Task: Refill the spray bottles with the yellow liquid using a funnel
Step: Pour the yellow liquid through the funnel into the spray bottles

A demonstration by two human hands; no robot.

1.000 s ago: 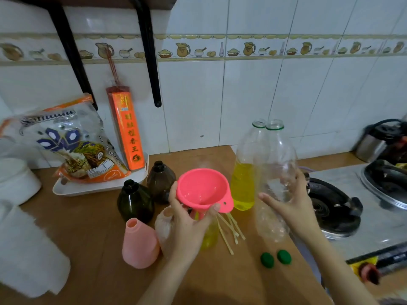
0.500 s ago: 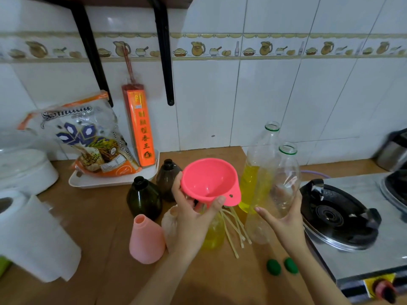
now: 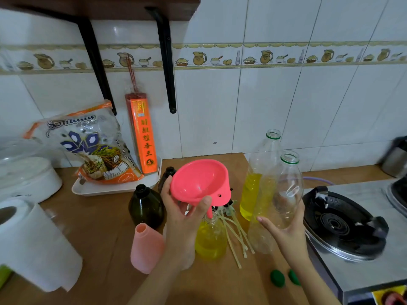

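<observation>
two tall clear bottles: the right hand (image 3: pixel 284 227) cups the empty one (image 3: pixel 286 194), fingers spread; the other (image 3: pixel 256 186) stands just behind, part-filled yellow. the left hand (image 3: pixel 182 216) pinches one pink funnel (image 3: pixel 198 181), spout over a small yellow-filled bottle (image 3: pixel 210 238) below the thumb. two green caps (image 3: pixel 277 278) lie near the right wrist
</observation>
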